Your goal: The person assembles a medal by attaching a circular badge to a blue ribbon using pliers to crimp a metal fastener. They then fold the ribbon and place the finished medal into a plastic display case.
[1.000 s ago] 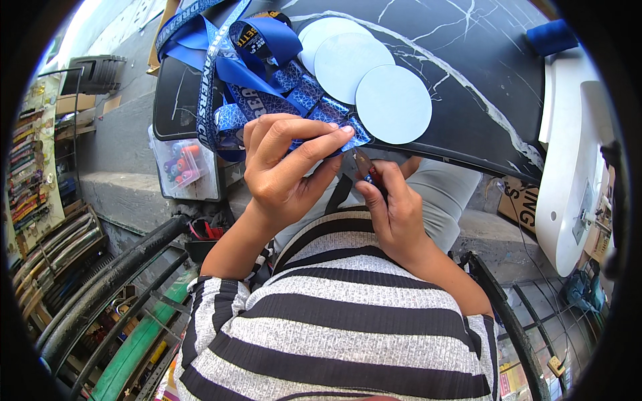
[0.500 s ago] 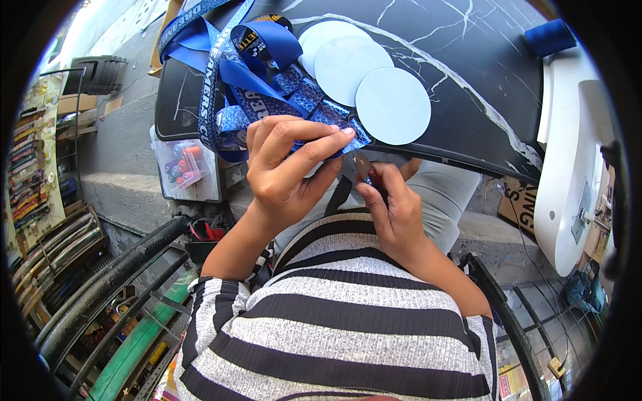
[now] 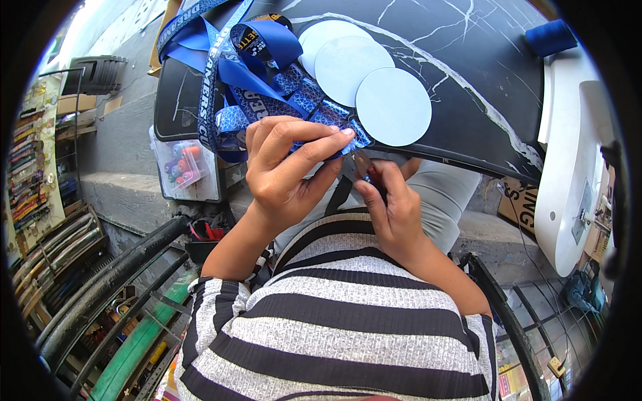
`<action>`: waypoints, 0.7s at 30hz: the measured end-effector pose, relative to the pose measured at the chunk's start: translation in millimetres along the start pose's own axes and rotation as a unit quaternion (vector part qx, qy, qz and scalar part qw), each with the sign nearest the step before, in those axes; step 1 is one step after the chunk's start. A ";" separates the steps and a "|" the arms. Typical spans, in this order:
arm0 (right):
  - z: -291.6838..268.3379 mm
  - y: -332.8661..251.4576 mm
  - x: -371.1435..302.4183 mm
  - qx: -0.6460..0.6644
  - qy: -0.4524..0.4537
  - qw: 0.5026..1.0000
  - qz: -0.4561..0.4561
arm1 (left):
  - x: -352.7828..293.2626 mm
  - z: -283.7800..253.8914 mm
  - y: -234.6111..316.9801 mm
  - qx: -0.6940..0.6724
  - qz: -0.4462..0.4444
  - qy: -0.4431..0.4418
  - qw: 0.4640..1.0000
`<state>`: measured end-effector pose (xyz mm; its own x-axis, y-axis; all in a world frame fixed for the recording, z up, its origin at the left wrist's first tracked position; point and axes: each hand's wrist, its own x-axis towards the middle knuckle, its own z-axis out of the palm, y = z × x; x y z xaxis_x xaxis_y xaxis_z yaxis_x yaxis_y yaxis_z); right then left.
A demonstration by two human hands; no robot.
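My left hand point(image 3: 284, 160) pinches the end of a patterned blue ribbon point(image 3: 359, 136) between thumb and fingers at the table's front edge. My right hand point(image 3: 394, 197) is closed round a small metal-bladed tool point(image 3: 362, 162) with a dark and reddish handle, its exact kind partly hidden by the fingers. The blade points up toward the ribbon end, right beside my left fingertips. More blue printed lanyards point(image 3: 257, 80) lie looped and piled beyond my left hand. Three flat, pale round discs point(image 3: 393, 107) overlap on the table just past the ribbon.
The black marble-patterned table point(image 3: 481, 73) carries a white sewing machine point(image 3: 568, 167) on the right and a blue thread spool point(image 3: 550, 38) at the far right. A clear box of bobbins point(image 3: 184, 167) stands at the left. Black metal bars point(image 3: 114, 287) flank my seat.
The blade in my right hand has shifted very slightly by the ribbon end. My left hand keeps its pinch, nearly still.
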<state>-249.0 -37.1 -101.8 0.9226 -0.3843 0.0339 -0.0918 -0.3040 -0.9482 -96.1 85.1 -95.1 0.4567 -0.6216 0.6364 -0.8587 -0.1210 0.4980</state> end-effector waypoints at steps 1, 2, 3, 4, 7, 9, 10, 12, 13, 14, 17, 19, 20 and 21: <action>0.5 0.3 0.3 -0.002 0.003 1.000 -0.005 | -0.2 0.1 -0.1 0.000 -0.001 0.000 1.000; 1.0 0.5 0.7 -0.004 0.005 1.000 -0.009 | -0.4 0.3 -0.2 -0.001 -0.002 0.000 1.000; 1.5 0.6 1.0 -0.006 0.007 1.000 -0.013 | -0.5 0.1 -0.4 -0.001 -0.001 -0.001 1.000; 1.8 0.6 1.2 -0.004 0.007 1.000 -0.013 | -0.7 -0.1 -0.5 0.000 -0.001 -0.001 1.000; 2.2 0.3 1.8 0.001 0.005 1.000 -0.010 | -0.7 -0.2 -0.6 0.000 0.000 -0.002 1.000; 2.1 0.2 1.8 0.003 0.004 1.000 -0.008 | -0.6 -0.1 -0.6 0.000 -0.001 -0.001 1.000; 2.1 0.3 1.8 0.000 0.004 1.000 -0.008 | -0.5 -0.1 -0.5 -0.001 -0.001 -0.001 1.000; 1.9 0.7 1.4 -0.005 0.004 1.000 -0.008 | -0.5 -0.1 -0.4 -0.002 -0.002 -0.001 1.000; 2.1 0.9 1.3 -0.004 0.005 1.000 -0.010 | -0.5 -0.1 -0.5 -0.003 -0.003 -0.002 1.000; 2.2 1.2 1.3 -0.003 0.005 1.000 -0.012 | -0.6 -0.1 -0.4 -0.004 -0.004 -0.002 1.000; 3.1 1.6 2.2 -0.009 0.012 1.000 -0.019 | -0.9 -0.2 -0.5 -0.004 -0.006 -0.002 1.000; 3.1 1.1 3.1 -0.010 0.014 1.000 -0.020 | -0.9 -0.2 -0.5 -0.003 -0.003 -0.003 1.000; 2.8 0.7 3.3 -0.007 0.013 1.000 -0.018 | -0.6 -0.3 -0.5 -0.004 -0.004 -0.003 1.000; 2.3 0.2 3.1 -0.004 0.013 1.000 -0.016 | -0.3 -0.3 -0.7 -0.002 -0.001 -0.003 1.000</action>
<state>-245.3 -36.3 -102.7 0.9154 -0.3959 0.0731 -0.0649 -0.3244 -0.9437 -95.6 85.5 -95.4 0.4573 -0.6257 0.6320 -0.8565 -0.1187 0.5023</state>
